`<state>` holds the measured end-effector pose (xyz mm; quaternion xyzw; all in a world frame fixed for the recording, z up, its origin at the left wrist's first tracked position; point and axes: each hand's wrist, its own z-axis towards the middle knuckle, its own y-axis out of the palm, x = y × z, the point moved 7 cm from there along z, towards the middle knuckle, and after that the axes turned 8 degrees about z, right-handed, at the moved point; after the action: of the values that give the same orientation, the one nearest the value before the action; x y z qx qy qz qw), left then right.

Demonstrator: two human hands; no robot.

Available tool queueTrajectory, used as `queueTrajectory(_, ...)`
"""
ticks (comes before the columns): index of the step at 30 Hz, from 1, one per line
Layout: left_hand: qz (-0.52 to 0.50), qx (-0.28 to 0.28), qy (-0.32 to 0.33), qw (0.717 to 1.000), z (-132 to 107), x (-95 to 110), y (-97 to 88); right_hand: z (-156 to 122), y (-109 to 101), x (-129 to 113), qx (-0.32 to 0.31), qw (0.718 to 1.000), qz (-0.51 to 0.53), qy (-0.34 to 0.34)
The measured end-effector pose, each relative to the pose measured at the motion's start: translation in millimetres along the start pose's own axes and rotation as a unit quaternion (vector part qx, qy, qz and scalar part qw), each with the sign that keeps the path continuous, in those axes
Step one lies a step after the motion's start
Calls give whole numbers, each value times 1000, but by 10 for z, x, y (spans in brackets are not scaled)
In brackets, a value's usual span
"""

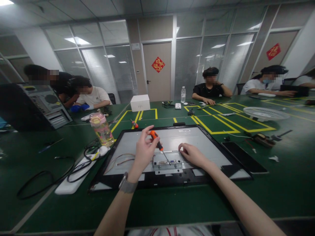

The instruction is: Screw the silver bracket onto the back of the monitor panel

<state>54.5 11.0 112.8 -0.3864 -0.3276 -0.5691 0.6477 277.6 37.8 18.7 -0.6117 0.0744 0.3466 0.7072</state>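
Observation:
In my left hand (145, 147) is an orange-and-black screwdriver (155, 137), tilted so that its shaft runs down to the right. Its tip is at the front edge of a metal box with ports (162, 160); whether it sits in a screw I cannot make out. My right hand (190, 153) rests at the right side of that box, fingers curled in; what they grip, if anything, is hidden. Beneath both hands lies a flat monitor panel (201, 139) with a black frame, back side up. Thin wires (125, 155) run across the panel, left of the box.
Left of the panel stand a drink bottle (101, 129) and a white power strip (73, 182) with black cables. A black phone (243, 157) lies at right. Behind are a white box (140, 103), a small red screwdriver (134, 124) and a computer case (46, 101). Several people sit around the table.

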Motion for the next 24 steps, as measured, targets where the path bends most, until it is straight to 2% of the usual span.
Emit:
queueTrajectory(3, 11, 70, -2, 997, -71, -40, -244, -4, 5, -1, -1, 1000, 3, -3)
queueTrajectory(6, 38, 101, 21, 994, -141, -62, -371, -7, 2, 2, 1, 1000, 6, -2)
queueTrajectory(11, 105, 90, 27, 990, -170, -103, -335, -6, 0, 5, -1, 1000, 0, -3)
queueTrajectory(24, 172, 75, 69, 980, -203, -109, -272, -10, -13, -11, -5, 1000, 12, 1)
